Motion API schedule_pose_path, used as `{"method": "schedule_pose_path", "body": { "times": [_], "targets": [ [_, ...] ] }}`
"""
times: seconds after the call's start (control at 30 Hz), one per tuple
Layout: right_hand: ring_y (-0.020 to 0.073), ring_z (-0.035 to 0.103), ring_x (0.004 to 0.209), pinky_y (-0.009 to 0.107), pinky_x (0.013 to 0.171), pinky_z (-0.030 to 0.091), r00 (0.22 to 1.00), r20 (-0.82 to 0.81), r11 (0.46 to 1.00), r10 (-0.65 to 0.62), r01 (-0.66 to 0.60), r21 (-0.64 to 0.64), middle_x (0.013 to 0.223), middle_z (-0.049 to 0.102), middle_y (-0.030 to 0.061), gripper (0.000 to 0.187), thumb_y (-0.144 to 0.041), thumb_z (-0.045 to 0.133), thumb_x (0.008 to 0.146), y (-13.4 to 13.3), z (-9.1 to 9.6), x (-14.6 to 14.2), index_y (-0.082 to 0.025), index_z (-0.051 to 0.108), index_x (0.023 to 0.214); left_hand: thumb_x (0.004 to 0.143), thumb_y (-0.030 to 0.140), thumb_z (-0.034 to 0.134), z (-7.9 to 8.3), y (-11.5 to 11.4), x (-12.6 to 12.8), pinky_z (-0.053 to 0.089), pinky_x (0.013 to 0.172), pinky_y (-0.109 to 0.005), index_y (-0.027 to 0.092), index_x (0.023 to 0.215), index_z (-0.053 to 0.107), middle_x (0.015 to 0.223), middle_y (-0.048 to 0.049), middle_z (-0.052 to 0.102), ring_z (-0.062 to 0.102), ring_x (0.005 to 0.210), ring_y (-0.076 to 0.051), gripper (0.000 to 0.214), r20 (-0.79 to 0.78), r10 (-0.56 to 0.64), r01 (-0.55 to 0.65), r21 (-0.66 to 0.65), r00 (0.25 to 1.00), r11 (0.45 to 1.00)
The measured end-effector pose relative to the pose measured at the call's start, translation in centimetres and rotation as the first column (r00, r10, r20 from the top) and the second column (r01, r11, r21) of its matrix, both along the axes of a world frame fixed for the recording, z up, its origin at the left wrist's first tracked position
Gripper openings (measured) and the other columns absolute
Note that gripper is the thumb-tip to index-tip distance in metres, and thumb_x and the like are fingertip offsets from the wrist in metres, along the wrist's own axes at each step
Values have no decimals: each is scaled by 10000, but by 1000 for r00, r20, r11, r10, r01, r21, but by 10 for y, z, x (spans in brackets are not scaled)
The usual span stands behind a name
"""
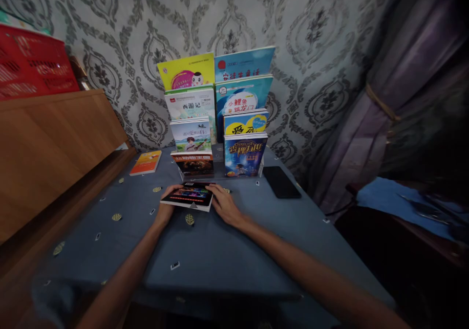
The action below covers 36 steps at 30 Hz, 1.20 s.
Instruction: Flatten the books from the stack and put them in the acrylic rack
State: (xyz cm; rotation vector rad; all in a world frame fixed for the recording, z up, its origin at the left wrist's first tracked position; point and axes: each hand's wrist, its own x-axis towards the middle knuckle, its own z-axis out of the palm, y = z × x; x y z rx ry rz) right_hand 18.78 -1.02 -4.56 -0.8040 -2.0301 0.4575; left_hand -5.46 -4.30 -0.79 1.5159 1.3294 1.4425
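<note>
A dark-covered book (pixel 189 195) with small coloured pictures on its cover is gripped at both sides, low over the table. My left hand (pixel 169 197) closes on its left edge, and my right hand (pixel 223 203) holds the right edge. Just behind it rises a tiered stand of books in two columns. The lowest tier carries a brown animal book (pixel 194 165) on the left and a blue book (pixel 245 157) on the right. Above them are a white book (pixel 191 136), a yellow-and-blue book (pixel 245 122) and several taller ones.
An orange book (pixel 146 163) lies at the back left of the blue cloth-covered table (pixel 234 260). To the stand's right is a black flat tablet-like object (pixel 282 182). A wooden cabinet (pixel 54 143) with a red basket (pixel 36 65) borders the left; a curtain (pixel 366 119) hangs right.
</note>
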Motion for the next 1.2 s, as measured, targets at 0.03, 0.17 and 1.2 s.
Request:
{"method": "schedule_pose_path", "body": {
  "times": [0.03, 0.17, 1.2],
  "targets": [
    [241, 570, 1260, 477, 1077, 478, 1000, -4, 1000, -10, 10, -4, 1336, 589, 121, 526, -60, 467, 909, 3, -1, -2, -252, 559, 1390, 751, 404, 686, -1, 4, 0, 441, 1019, -393, 217, 978, 747, 1016, -53, 722, 622, 1034, -279, 300, -5, 8, -8, 7, 1000, 1000],
    [242, 520, 1320, 470, 1095, 455, 997, -29, 998, -68, 68, -11, 1372, 549, 127, 549, -38, 462, 869, 14, -1, -10, -238, 546, 1373, 732, 399, 676, -7, 17, 2, 443, 988, -383, 227, 913, 741, 939, -38, 696, 603, 966, -264, 258, -31, 57, -54, 65, 998, 996],
    [258, 446, 1412, 476, 1175, 384, 976, -207, 996, -68, 78, 38, 1500, 470, 141, 489, -161, 554, 922, 14, 11, -14, -251, 501, 1399, 774, 185, 635, -8, 33, 7, 413, 1055, -366, 249, 993, 720, 1134, -71, 593, 553, 1145, -270, 243, -134, 194, -140, 336, 972, 932]
  ]
}}
